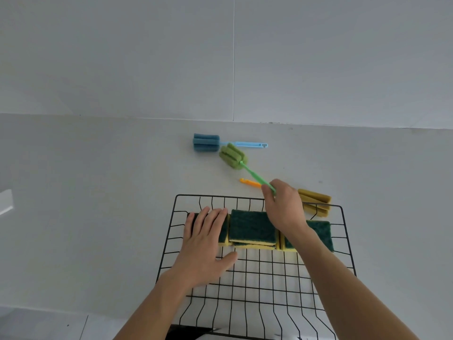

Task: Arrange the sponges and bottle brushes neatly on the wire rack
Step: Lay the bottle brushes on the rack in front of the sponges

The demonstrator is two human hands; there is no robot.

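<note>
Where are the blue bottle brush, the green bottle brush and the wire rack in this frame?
blue bottle brush [206, 142]: head view, on its sponge head.
green bottle brush [232, 156]: head view, on its sponge head.
wire rack [269, 278]: head view, on the bare grid floor nearer the person than the sponges.

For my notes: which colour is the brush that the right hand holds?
Green, in the head view: the brush has a green handle and foam head.

Wire rack [255, 278] on countertop [98, 192], near edge. Three sponges [252, 228] in row along rack's far side. Three bottle brushes [232, 157] on countertop beyond rack, 12 to 1 o'clock; rightmost touching rack's rim.
</note>
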